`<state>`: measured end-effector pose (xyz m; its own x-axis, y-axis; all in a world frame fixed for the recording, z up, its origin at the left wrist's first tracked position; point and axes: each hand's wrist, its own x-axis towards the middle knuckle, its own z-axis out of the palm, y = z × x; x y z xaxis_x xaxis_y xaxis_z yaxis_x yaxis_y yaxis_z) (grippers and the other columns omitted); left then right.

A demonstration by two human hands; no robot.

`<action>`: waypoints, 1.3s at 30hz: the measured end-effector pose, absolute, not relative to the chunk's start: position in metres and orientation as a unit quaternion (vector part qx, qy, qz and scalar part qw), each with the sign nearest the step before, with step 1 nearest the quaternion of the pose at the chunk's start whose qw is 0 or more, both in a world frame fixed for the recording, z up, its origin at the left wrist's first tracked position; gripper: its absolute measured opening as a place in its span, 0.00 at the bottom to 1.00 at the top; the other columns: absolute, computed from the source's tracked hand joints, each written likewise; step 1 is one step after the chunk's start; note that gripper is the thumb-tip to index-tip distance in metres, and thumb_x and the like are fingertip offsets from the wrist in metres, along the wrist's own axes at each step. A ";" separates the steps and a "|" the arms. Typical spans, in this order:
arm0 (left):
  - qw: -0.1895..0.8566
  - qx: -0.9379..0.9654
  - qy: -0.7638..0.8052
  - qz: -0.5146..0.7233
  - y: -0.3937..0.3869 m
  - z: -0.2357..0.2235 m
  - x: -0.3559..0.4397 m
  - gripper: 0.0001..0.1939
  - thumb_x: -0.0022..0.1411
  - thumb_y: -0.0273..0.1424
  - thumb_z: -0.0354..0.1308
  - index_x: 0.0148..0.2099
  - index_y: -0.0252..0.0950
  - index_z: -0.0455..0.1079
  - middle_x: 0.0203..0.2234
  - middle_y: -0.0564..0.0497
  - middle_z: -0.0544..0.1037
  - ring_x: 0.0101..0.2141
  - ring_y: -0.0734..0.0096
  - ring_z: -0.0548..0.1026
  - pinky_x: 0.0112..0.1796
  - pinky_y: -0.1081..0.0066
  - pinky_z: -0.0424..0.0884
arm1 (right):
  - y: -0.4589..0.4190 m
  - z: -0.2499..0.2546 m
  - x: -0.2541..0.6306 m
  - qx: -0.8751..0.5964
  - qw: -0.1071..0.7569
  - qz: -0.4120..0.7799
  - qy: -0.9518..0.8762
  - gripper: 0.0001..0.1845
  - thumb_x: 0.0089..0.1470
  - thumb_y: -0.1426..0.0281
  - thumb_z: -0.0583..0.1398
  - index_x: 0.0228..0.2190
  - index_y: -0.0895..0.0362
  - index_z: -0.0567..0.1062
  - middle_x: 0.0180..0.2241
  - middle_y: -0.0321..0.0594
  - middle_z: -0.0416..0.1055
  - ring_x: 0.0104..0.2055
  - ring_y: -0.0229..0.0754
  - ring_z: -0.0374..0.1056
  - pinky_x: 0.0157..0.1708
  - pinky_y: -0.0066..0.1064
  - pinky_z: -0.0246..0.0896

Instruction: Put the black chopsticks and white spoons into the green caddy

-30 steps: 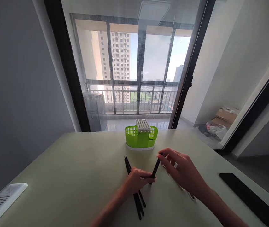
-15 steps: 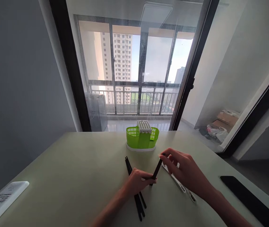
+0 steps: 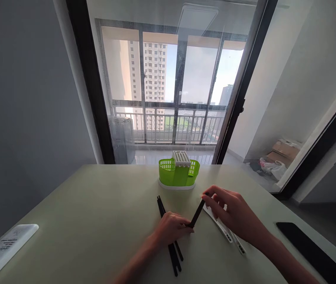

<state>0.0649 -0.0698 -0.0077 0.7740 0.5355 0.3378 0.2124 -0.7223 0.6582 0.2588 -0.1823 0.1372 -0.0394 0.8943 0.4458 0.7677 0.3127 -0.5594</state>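
Between my hands slants a short-looking black stick, apparently black chopsticks (image 3: pixel 197 213) seen nearly end-on. My right hand (image 3: pixel 225 205) pinches the upper end between thumb and fingertips. At the lower end, my left hand (image 3: pixel 173 228) closes its thumb and fingers. More black chopsticks (image 3: pixel 173 258) lie on the table beneath my left hand, their middle hidden by it. Under and beside my right hand rest white spoons (image 3: pixel 225 233) with patterned handle ends, their far parts partly covered. A green cutlery basket (image 3: pixel 182 175) with a white slotted top stands beyond both hands.
The pale table (image 3: pixel 97 205) reaches to a glass door. A white object with dark print (image 3: pixel 8 246) lies at the left edge, a black flat object (image 3: pixel 309 248) at the right edge. Past the glass are cardboard boxes (image 3: pixel 286 152) and plastic bags.
The left fingers have shifted slightly on the lower end of the held chopsticks, now covering the tip that stuck out below. The right hand keeps its pinch; the view has shifted slightly.
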 end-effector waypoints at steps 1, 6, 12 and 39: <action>0.293 0.895 0.207 0.266 -0.069 -0.008 0.065 0.17 0.64 0.47 0.62 0.41 0.41 0.84 0.32 0.49 0.86 0.33 0.63 0.83 0.37 0.72 0.73 | -0.182 0.138 0.259 -0.581 0.378 0.083 -0.716 0.18 0.69 0.54 0.52 0.34 0.52 0.73 0.24 0.33 0.74 0.22 0.37 0.66 0.26 0.29 0.62; 0.284 0.894 0.214 0.273 -0.068 -0.008 0.064 0.15 0.63 0.45 0.64 0.39 0.41 0.84 0.33 0.49 0.86 0.37 0.62 0.82 0.42 0.69 0.73 | -0.181 0.140 0.256 -0.578 0.372 0.089 -0.721 0.18 0.69 0.54 0.51 0.35 0.52 0.72 0.22 0.32 0.72 0.21 0.38 0.66 0.27 0.30 0.63; 0.337 0.833 0.264 0.350 -0.060 0.003 0.058 0.20 0.73 0.45 0.49 0.50 0.41 0.78 0.41 0.49 0.84 0.47 0.64 0.79 0.52 0.67 0.70 | -0.178 0.145 0.259 -0.573 0.393 0.060 -0.717 0.19 0.68 0.53 0.52 0.35 0.52 0.74 0.25 0.35 0.75 0.21 0.38 0.68 0.25 0.30 0.64; 0.403 0.532 0.479 0.570 0.004 -0.024 0.024 0.31 0.68 0.58 0.42 0.36 0.37 0.72 0.26 0.48 0.78 0.29 0.65 0.75 0.33 0.66 0.70 | 0.077 0.174 0.264 -0.586 0.414 0.029 -0.696 0.14 0.67 0.62 0.57 0.37 0.58 0.77 0.29 0.37 0.80 0.20 0.35 0.73 0.26 0.25 0.62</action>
<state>0.0243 0.0042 -0.0236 -0.1092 0.9693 0.2204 0.0494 -0.2162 0.9751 0.2635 0.0771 0.1741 0.0285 0.8398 0.5422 0.7913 0.3125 -0.5256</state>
